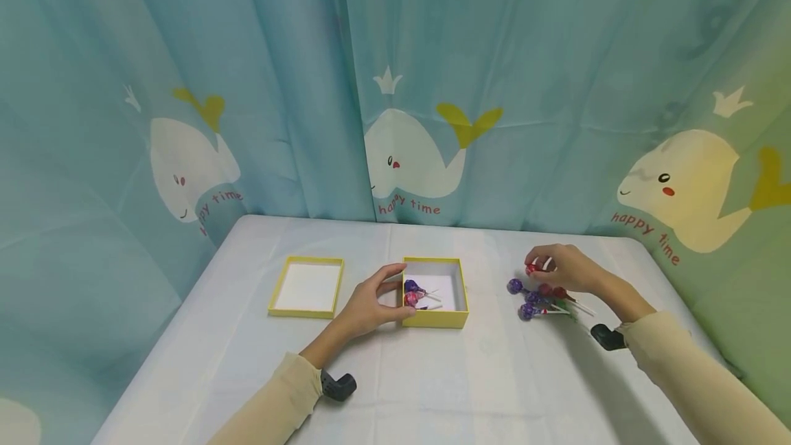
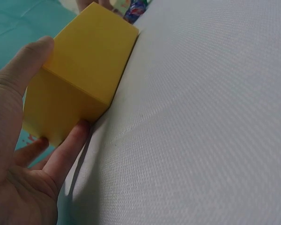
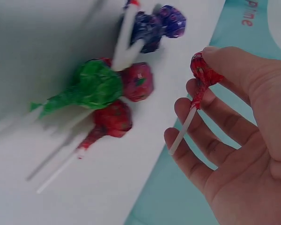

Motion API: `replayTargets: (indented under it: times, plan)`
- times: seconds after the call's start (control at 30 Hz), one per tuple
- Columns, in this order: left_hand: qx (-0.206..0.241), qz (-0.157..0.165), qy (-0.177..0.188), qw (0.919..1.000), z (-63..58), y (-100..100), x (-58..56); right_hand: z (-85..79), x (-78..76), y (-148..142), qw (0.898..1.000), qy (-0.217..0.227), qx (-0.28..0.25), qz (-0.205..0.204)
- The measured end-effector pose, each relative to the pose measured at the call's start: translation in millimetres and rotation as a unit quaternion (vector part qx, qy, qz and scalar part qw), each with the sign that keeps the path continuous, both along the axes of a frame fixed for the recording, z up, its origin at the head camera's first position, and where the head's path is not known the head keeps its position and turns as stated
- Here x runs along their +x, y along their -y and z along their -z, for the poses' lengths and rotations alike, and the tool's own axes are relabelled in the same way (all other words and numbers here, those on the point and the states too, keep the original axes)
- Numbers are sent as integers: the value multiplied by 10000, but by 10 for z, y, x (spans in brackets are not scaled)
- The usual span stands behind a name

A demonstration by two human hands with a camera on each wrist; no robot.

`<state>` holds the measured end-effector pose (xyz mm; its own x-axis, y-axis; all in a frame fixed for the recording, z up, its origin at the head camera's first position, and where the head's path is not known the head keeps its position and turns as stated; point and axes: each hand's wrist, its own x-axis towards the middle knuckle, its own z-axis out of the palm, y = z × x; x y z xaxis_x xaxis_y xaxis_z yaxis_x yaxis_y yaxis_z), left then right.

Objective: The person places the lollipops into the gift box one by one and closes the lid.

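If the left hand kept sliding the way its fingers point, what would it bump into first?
Nothing new: the left hand already touches the square yellow cardboard box, thumb on the far corner, fingers against its near side. Pushing on would press that box; the wrapped lollipops lie inside.

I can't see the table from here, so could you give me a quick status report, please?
Left hand grips yellow box wall. Right hand pinches red lollipop above lollipop pile. Two lollipops boxed. Path between unobstructed.
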<state>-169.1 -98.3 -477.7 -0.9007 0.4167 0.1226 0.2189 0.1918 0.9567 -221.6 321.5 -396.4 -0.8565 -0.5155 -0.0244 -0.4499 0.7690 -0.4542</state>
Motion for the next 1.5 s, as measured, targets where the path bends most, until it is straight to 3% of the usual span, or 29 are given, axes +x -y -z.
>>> replayTargets:
  times: [0.57,0.93,1.5]
  plan:
    - [-11,21,25,10000,24,-19,-1,-341,2,351,9982,-233,39,-545]
    - [23,52,14,10000,28,-19,-9,-545,14,652,9964,-292,-207,-766]
    - [63,2,7,10000,0,-3,1,-631,-33,1173,9919,-115,-629,-1098]
